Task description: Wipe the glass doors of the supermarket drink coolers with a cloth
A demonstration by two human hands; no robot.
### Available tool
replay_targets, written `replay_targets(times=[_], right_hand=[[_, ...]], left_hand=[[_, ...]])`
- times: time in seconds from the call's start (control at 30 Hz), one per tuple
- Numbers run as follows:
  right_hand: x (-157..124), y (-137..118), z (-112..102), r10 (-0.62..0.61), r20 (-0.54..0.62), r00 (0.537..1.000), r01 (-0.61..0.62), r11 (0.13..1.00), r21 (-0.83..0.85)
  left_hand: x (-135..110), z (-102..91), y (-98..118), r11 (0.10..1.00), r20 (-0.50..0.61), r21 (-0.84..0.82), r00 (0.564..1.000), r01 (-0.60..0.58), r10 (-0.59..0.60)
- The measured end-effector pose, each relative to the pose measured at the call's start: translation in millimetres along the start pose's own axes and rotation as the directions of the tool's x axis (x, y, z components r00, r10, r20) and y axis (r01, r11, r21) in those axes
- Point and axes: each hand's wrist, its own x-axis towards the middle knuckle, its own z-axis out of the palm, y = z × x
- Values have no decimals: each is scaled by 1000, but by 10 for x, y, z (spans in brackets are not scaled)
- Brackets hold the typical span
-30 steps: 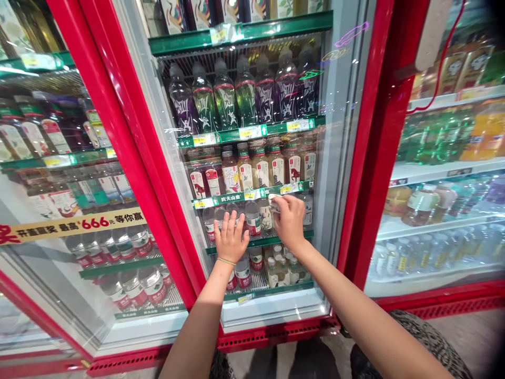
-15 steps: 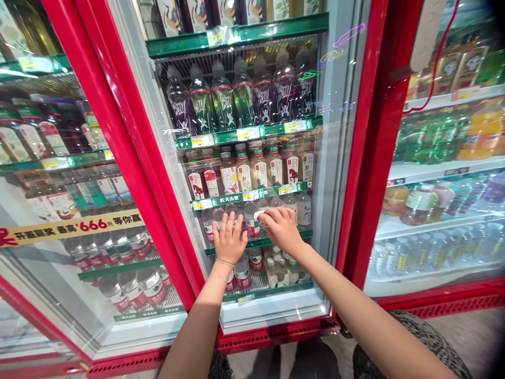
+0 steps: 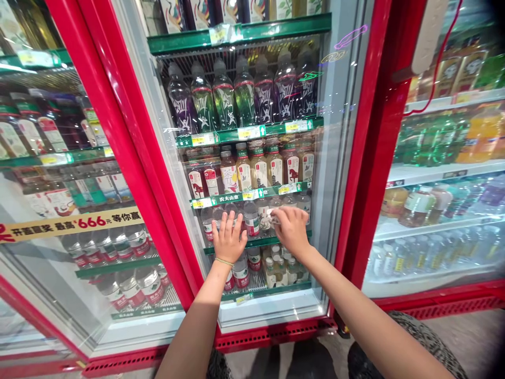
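Observation:
My left hand point(image 3: 229, 238) lies flat with fingers spread against the glass door point(image 3: 331, 173) of a red-framed drinks cooler. A thin band circles its wrist. To its right, my right hand point(image 3: 291, 229) is closed, its fingertips pinching a small white wad that looks like a tissue point(image 3: 272, 215) at the glass. Most of the wad is hidden by the fingers. Behind the glass, level with both hands, stand clear water bottles point(image 3: 251, 218) with red and white labels. Tea bottles point(image 3: 260, 171) fill the shelf above them.
Red door frames point(image 3: 118, 158) bound the glass on both sides. A yellow printed strip point(image 3: 71, 225) crosses the left door. At the right stands another cooler with several bottles point(image 3: 420, 205); a red cord point(image 3: 436, 79) hangs beside it. Dark patterned clothing point(image 3: 418, 337) shows below.
My right hand has slid a little to the right across the glass with the white tissue. My left hand stays at the same place. The view has shifted only slightly.

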Motion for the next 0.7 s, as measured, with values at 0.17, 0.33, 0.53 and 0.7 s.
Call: replay_targets(times=[0.17, 0.33, 0.53, 0.7], right_hand=[[25, -127, 43, -54, 40, 998, 54, 998, 13], [-14, -158, 56, -53, 24, 998, 52, 998, 35], [56, -242, 73, -127, 59, 990, 125, 992, 34], [128, -278, 79, -53, -14, 999, 53, 999, 11]], left_hand=[[-3, 0, 4, 1000, -8, 18, 1000, 2, -2], [-18, 12, 1, 1000, 14, -5, 1000, 18, -18], [-5, 3, 7, 1000, 5, 4, 1000, 9, -9], [98, -193, -55, 999, 66, 4, 997, -49, 49]])
